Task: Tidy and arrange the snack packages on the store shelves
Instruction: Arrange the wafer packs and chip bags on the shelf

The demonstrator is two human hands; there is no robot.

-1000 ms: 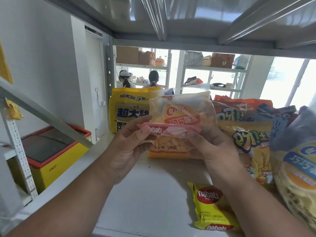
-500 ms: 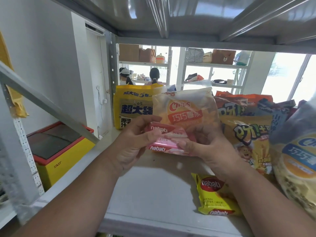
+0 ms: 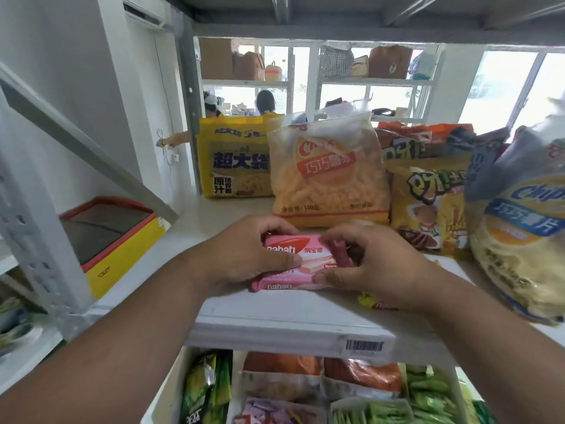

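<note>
Below the front edge of the white metal shelf, a lower tier is showing green, orange and purple snack bags standing in rows. A barcode label is sticking to the shelf's front lip. Just behind that edge, both hands are holding a stack of flat pink Nabati wafer packets lying on the shelf. The left hand is curling round the stack's left end, thumb pressing on the top packet. The right hand is gripping the right end, fingers bent over the top and thumb at the near side. A yellow Nabati packet is peeking out under the right wrist. Farther back, a clear bag of orange Chips snacks is standing upright mid-shelf, with a yellow bag printed with dark characters at the back left corner and a yellow cartoon-printed bag to its right. At the right edge, a large blue-labelled chips bag is leaning.
</note>
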